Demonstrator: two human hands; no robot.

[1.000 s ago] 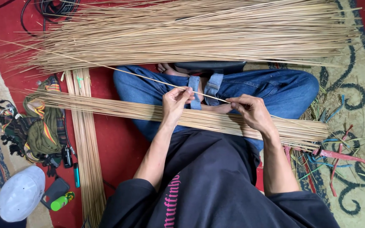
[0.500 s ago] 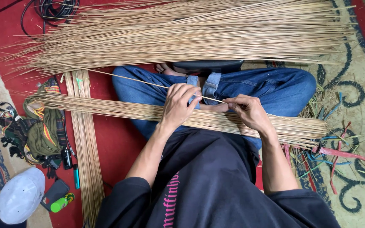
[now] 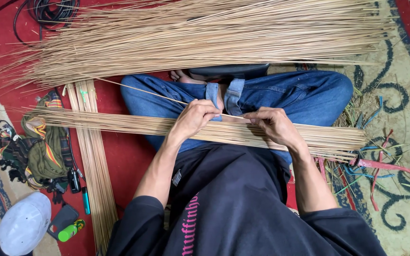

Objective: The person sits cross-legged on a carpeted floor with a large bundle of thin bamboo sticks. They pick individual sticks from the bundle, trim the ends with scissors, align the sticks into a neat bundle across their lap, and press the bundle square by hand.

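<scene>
I sit cross-legged in blue jeans (image 3: 290, 92) with a flat bundle of thin tan sticks (image 3: 119, 123) lying across my lap. My left hand (image 3: 193, 118) and my right hand (image 3: 274, 124) rest on top of that bundle, close together. Both pinch one long thin stick (image 3: 143, 90) that slants up and to the left from my fingers. The stick's near end runs between the two hands.
A big heap of the same sticks (image 3: 205, 33) lies beyond my knees. A narrower bundle (image 3: 93, 161) lies lengthwise at my left. A folded cloth (image 3: 39, 147), white cap (image 3: 24, 223), green lighter (image 3: 69, 231) and black cable (image 3: 53, 9) are on the red carpet; coloured strips (image 3: 380, 166) lie right.
The slanted stick has slid further through my fingers toward the right hand. Both hands stayed on the lap bundle, shifting only slightly.
</scene>
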